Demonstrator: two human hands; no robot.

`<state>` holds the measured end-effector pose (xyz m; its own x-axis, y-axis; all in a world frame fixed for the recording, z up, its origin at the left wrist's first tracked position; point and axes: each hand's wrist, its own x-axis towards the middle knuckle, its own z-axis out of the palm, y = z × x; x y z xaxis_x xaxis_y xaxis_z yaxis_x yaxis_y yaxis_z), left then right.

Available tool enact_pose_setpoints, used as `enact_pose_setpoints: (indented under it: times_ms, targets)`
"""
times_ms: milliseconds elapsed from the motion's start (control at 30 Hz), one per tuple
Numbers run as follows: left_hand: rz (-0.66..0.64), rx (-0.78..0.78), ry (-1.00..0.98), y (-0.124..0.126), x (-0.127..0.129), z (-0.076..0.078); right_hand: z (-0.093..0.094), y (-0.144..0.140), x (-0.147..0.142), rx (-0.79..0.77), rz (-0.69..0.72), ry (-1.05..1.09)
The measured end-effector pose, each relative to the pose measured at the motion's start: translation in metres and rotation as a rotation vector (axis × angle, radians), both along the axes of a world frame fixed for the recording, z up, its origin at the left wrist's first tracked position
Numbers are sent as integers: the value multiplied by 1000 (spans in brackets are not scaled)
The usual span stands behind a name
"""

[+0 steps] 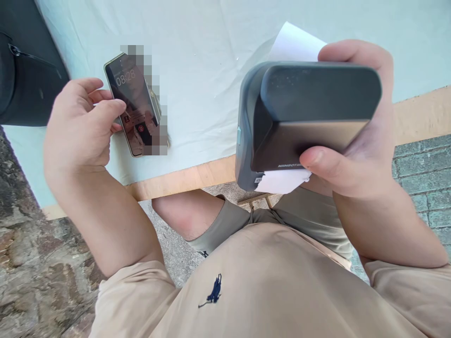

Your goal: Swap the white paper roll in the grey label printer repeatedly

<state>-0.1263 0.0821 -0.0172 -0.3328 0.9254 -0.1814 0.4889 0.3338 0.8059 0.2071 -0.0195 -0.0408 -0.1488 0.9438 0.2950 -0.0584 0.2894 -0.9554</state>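
Left hand, frame left, pinches phone; right hand, right of centre, clamps printer (paper protruding). Likely device-handling step; next probably needs steady grips.

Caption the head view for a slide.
Left hand holding a phone, right hand gripping a dark NIIMBOT device with white paper.

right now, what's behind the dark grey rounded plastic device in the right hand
Beyond the dark grey device, a white paper sheet and pale blue table covering show. How far the sheet continues, and most fingers of the right hand, are hidden.
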Motion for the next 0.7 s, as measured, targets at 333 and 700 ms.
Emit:
enact_pose_setpoints:
  times_ms: [333, 700]
  targets:
    - [-165, -70, 195, -5, 8, 9, 5, -4, 2, -16, -43, -98]
    - [-153, -69, 198, -9, 13, 11, 5, 0, 1, 50, -42, -94]
